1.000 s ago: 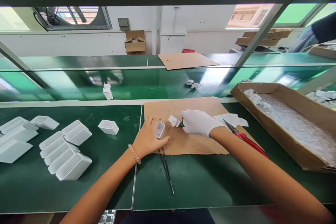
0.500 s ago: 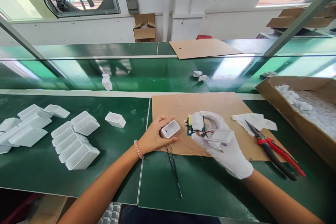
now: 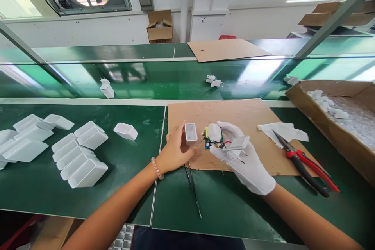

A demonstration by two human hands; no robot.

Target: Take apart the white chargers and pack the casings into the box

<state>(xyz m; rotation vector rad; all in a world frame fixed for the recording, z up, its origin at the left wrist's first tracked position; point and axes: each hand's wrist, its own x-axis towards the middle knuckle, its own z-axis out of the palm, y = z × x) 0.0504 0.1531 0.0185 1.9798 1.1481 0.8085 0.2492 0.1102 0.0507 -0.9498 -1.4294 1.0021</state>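
My left hand (image 3: pixel 173 146), bare with a beaded bracelet, has its fingers curled around the left side of a small white plastic casing (image 3: pixel 191 133). The casing's open end faces up toward me. Across from it, my right hand (image 3: pixel 243 160) wears a white glove and grips a small circuit board (image 3: pixel 213 137) with yellow and green parts. A red wire runs from the board to a white plug cap (image 3: pixel 236 143) with metal pins, lying over the gloved fingers. Tweezers (image 3: pixel 192 189) lie just below my left hand.
Several white casings (image 3: pixel 84 168) stand grouped on the green table at left. Cardboard (image 3: pixel 252 115) lies beneath my hands. At right are red-handled pliers (image 3: pixel 304 164), a white cloth piece (image 3: pixel 283 133) and a carton (image 3: pixel 331 133). White plug parts (image 3: pixel 108 90) sit on the green belt behind.
My left hand has turned the casing from tilted sideways to more upright, its opening now showing. My right hand has shifted slightly left with the board. Parts on the belt have moved left.
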